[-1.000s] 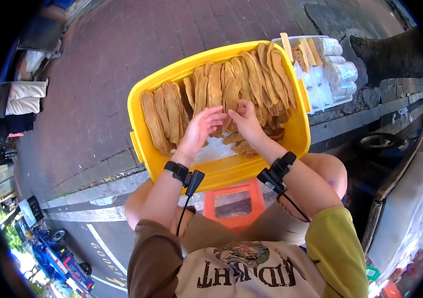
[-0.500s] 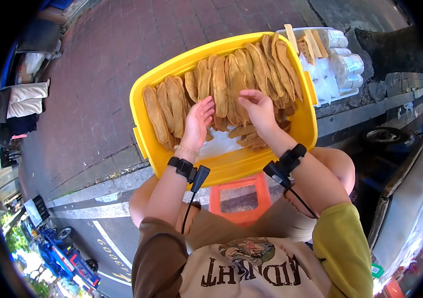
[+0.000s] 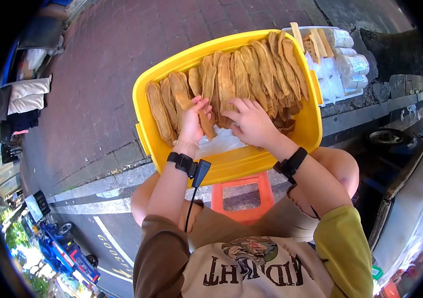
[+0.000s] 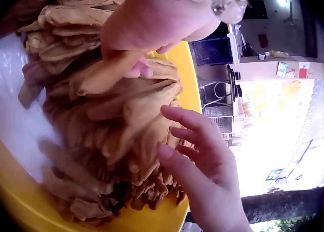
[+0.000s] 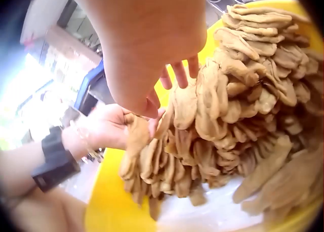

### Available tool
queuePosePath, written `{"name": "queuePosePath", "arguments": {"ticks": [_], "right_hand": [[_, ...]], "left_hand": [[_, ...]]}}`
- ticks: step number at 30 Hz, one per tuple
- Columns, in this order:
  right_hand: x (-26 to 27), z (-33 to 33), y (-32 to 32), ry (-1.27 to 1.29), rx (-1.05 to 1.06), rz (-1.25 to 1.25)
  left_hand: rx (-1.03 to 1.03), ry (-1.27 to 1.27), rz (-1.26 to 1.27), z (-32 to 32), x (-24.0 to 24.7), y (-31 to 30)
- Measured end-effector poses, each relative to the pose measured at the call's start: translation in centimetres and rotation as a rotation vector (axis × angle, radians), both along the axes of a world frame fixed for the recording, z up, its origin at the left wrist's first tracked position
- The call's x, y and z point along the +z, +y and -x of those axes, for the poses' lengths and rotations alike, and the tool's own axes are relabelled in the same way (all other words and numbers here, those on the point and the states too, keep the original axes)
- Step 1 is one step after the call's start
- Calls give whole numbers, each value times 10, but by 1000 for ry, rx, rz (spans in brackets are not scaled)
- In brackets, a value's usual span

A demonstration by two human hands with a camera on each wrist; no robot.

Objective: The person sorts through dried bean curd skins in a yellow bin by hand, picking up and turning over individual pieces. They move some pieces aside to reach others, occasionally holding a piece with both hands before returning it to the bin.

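A long, flat brown dried piece (image 3: 205,124) lies across my left hand (image 3: 193,121), which grips it between thumb and fingers. The left wrist view shows its broad end (image 4: 104,80) sticking out below the hand, over the other pieces. My right hand (image 3: 252,121) hovers to the right with bent, spread fingers and nothing between them, its fingertips close over the row. Rows of similar brown pieces (image 3: 225,74) stand packed on edge in a yellow tub (image 3: 191,58). Shorter, loose pieces (image 5: 268,166) lie near a white plastic liner (image 3: 221,144) at the tub's near side.
An orange stool (image 3: 241,213) stands below the tub's near edge, between the person's knees. Right of the tub, a clear bin holds wooden slats (image 3: 319,43) and plastic-wrapped rolls (image 3: 353,64). Brick pavement (image 3: 97,89) stretches beyond, with a parked blue vehicle (image 3: 67,251) at lower left.
The hands, close together a second ago, have moved apart. My left hand, empty half a second ago, now holds a brown piece. The right hand has come lower, its fingers turned down.
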State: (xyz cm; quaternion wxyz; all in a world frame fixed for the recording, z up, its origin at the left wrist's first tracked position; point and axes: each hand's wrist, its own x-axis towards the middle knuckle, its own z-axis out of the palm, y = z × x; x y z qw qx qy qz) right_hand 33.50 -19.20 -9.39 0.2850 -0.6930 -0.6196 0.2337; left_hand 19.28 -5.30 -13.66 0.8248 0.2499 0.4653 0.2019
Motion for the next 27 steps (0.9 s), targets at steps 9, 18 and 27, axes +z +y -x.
{"name": "queuePosePath", "arguments": {"ticks": [9,18,27], "right_hand": [[-10,9,-8,-242,91,33],[-13,8,-6,-290,42,60],[-12,8,-6,-282,41,60]], "left_hand": [[-34,460,-312,5,-27,11],[-259,451,-386,6,-37,-1],[-242,301,-305,12,-48,-1]]}}
